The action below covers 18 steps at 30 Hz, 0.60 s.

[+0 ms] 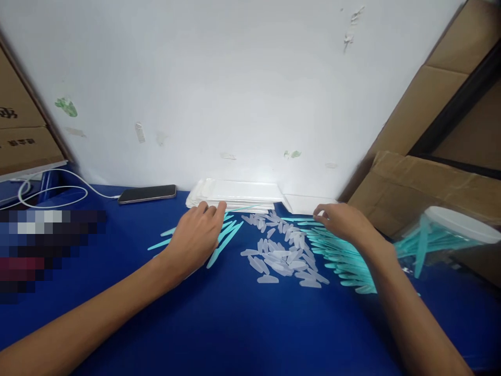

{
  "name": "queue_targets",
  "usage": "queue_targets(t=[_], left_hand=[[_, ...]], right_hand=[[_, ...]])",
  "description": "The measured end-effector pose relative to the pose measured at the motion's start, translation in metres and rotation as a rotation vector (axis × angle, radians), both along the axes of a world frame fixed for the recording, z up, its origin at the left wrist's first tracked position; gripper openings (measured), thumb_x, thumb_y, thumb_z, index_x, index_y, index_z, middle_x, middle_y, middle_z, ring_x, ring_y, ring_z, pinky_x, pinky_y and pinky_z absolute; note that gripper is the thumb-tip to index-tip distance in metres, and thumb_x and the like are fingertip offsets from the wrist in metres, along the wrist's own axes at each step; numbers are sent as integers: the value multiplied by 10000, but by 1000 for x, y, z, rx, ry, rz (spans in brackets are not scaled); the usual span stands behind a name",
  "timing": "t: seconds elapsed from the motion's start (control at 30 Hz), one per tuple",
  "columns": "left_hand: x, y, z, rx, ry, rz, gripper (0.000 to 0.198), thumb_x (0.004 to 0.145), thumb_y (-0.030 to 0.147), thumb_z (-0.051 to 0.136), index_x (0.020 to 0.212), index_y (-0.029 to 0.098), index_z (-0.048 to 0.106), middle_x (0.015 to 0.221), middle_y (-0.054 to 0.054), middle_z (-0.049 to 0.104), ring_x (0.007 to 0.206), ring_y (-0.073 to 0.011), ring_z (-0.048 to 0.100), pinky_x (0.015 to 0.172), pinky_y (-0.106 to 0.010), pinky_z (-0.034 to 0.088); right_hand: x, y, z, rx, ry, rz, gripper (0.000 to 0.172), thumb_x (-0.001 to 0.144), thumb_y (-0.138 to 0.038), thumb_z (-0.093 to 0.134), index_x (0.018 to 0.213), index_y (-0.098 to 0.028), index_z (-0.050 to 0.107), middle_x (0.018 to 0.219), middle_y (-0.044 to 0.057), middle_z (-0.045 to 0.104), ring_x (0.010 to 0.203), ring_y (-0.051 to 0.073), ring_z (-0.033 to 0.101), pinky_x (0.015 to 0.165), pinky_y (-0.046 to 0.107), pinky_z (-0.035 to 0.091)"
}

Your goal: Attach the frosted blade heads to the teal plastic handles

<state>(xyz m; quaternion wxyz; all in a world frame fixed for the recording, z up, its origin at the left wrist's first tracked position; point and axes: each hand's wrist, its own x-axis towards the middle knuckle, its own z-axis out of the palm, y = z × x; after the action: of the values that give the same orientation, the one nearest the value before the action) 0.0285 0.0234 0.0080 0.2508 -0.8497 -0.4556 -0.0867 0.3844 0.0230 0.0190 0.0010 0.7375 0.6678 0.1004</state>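
My left hand (198, 235) reaches forward with its fingers stretched out, fingertips touching the front edge of a stack of white plastic sleeves (238, 193) by the wall. It lies over several loose teal sticks (226, 241). My right hand (341, 222) hovers palm down over a bigger pile of teal sticks (340, 258), its fingers curled with the tips close together near the pile's far end. What those fingertips hold, if anything, I cannot make out. Between the hands lies a heap of small translucent white caps (282, 256).
The blue table (242, 318) meets a white wall. A phone (147, 194) with a white cable lies at the back left. A clear tub with a white lid (450, 235) holding teal sticks stands at right, before cardboard boxes (415, 183). A blurred patch covers the left.
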Motion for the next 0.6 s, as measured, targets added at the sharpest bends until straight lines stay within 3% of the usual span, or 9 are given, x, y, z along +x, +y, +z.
queue_targets(t=[0.13, 0.43, 0.5, 0.6], left_hand=[[-3, -1, -3, -1, 36, 74, 469, 758, 12, 510, 1227, 19, 525, 901, -199, 678, 924, -373, 598, 736, -424, 466], [-3, -8, -8, -13, 61, 212, 208, 781, 45, 550, 958, 69, 659, 941, -237, 669, 932, -399, 598, 728, -442, 471], [-1, -7, -8, -6, 45, 167, 207, 828, 56, 517, 973, 68, 664, 986, -236, 657, 970, -398, 585, 750, -453, 473], [6, -8, -11, -67, -29, -61, 217, 931, 111, 459, 1002, 98, 664, 1038, -192, 641, 998, -350, 567, 797, -454, 480]], right_hand=[[20, 3, -6, -49, 77, -31, 191, 898, -318, 617, 1031, -262, 741, 944, 63, 744, 826, 238, 659, 615, 294, 378], [33, 12, -15, -171, 235, 107, 132, 786, -323, 725, 878, -244, 776, 820, 21, 721, 703, 156, 634, 599, 244, 402], [33, 15, -19, -171, 237, 123, 113, 778, -283, 723, 866, -237, 775, 831, 22, 720, 716, 156, 631, 615, 243, 405], [32, 15, -19, -159, 227, 134, 80, 792, -251, 704, 841, -235, 766, 832, 21, 722, 731, 159, 632, 631, 246, 405]])
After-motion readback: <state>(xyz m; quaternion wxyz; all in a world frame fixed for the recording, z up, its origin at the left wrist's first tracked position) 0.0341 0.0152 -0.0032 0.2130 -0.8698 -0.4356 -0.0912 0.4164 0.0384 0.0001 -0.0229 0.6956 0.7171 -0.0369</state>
